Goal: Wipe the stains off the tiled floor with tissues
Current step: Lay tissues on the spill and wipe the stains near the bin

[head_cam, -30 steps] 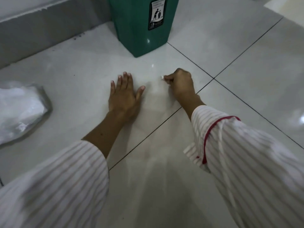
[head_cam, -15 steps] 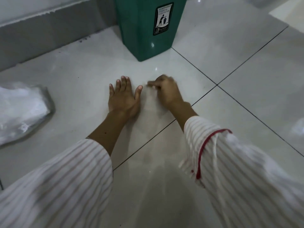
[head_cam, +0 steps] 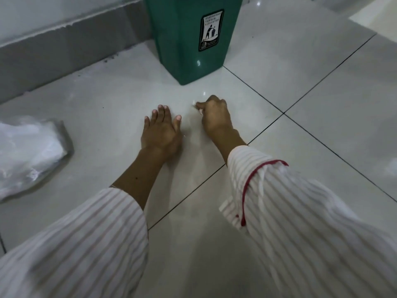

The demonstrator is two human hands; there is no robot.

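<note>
My left hand lies flat on the pale glossy tiled floor, fingers straight, bearing my weight. Just to its right my right hand is curled round a small white tissue and holds it down on the tile in front of the bin. Only a small scrap of the tissue shows beyond the fingers. A faint smear shows on the tile between the two hands. Both forearms come out of striped white sleeves.
A green waste bin with a black-and-white sticker stands just beyond my right hand. A crumpled white plastic bag lies on the floor at far left. A grey skirting and wall run along the back left. Dark grout lines cross at right.
My right hand with the tissue rubbed leftward toward my left hand, then moved back to the right. My left hand stayed planted on the tile.
</note>
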